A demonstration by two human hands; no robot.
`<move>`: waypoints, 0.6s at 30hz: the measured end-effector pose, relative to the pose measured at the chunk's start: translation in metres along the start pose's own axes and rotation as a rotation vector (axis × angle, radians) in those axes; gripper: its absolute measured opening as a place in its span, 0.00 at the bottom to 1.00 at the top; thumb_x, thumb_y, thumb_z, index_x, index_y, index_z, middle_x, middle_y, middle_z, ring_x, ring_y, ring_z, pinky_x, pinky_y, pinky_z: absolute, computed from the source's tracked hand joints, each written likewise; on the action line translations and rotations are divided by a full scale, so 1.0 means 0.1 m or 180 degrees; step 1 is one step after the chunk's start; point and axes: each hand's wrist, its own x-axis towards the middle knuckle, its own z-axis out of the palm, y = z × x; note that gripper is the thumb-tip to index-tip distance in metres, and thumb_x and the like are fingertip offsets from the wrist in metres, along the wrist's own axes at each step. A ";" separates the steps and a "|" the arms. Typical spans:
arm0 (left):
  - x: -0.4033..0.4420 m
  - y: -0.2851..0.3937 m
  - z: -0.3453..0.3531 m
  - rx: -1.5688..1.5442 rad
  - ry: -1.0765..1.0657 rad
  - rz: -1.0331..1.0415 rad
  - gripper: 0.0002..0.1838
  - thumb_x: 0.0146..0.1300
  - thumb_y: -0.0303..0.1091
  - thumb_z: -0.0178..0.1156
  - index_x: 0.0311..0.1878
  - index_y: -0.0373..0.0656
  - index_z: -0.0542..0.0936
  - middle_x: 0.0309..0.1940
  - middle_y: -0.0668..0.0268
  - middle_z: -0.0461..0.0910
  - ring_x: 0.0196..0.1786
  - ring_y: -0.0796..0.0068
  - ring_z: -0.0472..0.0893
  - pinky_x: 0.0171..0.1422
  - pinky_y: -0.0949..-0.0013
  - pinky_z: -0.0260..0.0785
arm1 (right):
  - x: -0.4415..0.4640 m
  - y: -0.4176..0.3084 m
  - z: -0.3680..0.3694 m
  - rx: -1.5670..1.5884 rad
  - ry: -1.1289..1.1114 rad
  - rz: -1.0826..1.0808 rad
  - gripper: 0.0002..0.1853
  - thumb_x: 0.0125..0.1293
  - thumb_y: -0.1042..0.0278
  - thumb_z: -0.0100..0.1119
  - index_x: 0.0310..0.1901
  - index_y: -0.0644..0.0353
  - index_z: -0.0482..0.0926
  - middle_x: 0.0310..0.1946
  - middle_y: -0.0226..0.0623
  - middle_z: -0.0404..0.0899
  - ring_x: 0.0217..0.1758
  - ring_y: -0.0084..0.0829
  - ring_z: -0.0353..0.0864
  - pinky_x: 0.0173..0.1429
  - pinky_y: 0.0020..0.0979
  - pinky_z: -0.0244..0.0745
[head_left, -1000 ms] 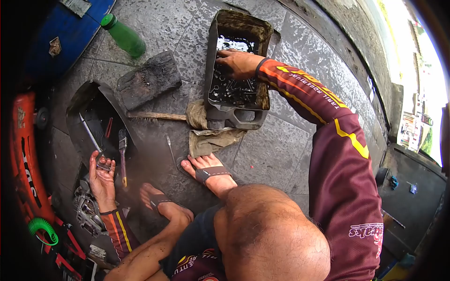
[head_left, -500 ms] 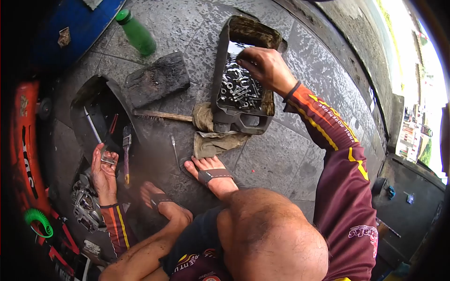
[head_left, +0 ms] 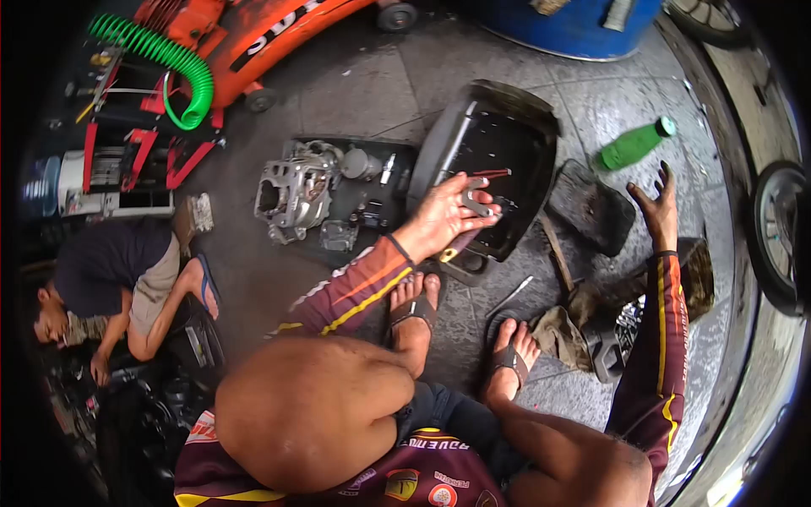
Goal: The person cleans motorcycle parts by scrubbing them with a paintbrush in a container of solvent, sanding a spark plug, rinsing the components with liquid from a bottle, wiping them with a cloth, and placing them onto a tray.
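Observation:
My left hand (head_left: pixel 448 215) is closed around a small grey metal part (head_left: pixel 477 198), over the near edge of a cut-open black container (head_left: pixel 541 118). Beneath that hand, a brush handle (head_left: pixel 456 250) shows in part. A thin red tool (head_left: pixel 494 174) lies inside the container. My right hand (head_left: pixel 657 207) is raised with fingers spread and holds nothing, just below a green bottle (head_left: pixel 634 145). Under my right forearm is a second cut-open container (head_left: pixel 698 279) with loose metal hardware (head_left: pixel 629 317), partly hidden by the sleeve.
Left of the first container stand an engine casing (head_left: pixel 296 190) and a piston (head_left: pixel 361 163). A charred block (head_left: pixel 591 207), a wooden stick (head_left: pixel 557 249) and rags (head_left: pixel 562 338) lie between the containers. Another person (head_left: pixel 110 270) crouches at left. An orange machine (head_left: pixel 253 46) stands behind.
The view has swung left, bringing the other person into sight. My right hand has come out of the hardware container and opened. My left hand still holds the metal part.

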 end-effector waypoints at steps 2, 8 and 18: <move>0.02 -0.02 -0.01 -0.0182 -0.0122 0.0009 0.26 0.72 0.53 0.44 0.52 0.37 0.75 0.42 0.56 0.81 0.52 0.52 0.80 0.61 0.48 0.72 | 0.22 0.14 0.19 0.0050 -0.0013 0.0090 0.48 0.50 0.56 0.75 0.68 0.64 0.57 0.65 0.56 0.65 0.65 0.53 0.68 0.65 0.43 0.67; 0.10 0.00 -0.11 -0.0188 0.0116 0.0204 0.28 0.72 0.56 0.43 0.52 0.39 0.76 0.38 0.63 0.80 0.47 0.59 0.82 0.56 0.54 0.74 | 0.44 0.15 0.49 -0.0276 0.0048 -0.0078 0.40 0.49 0.53 0.75 0.61 0.66 0.70 0.58 0.52 0.73 0.63 0.44 0.72 0.66 0.40 0.66; 0.44 0.11 -0.32 -0.0394 -0.0159 0.0290 0.28 0.71 0.58 0.44 0.52 0.39 0.76 0.29 0.68 0.75 0.31 0.73 0.77 0.38 0.68 0.71 | -0.13 -1.47 -0.24 -0.0490 -0.0721 -0.1028 0.34 0.53 0.65 0.69 0.60 0.64 0.67 0.45 0.54 0.78 0.45 0.48 0.81 0.49 0.40 0.76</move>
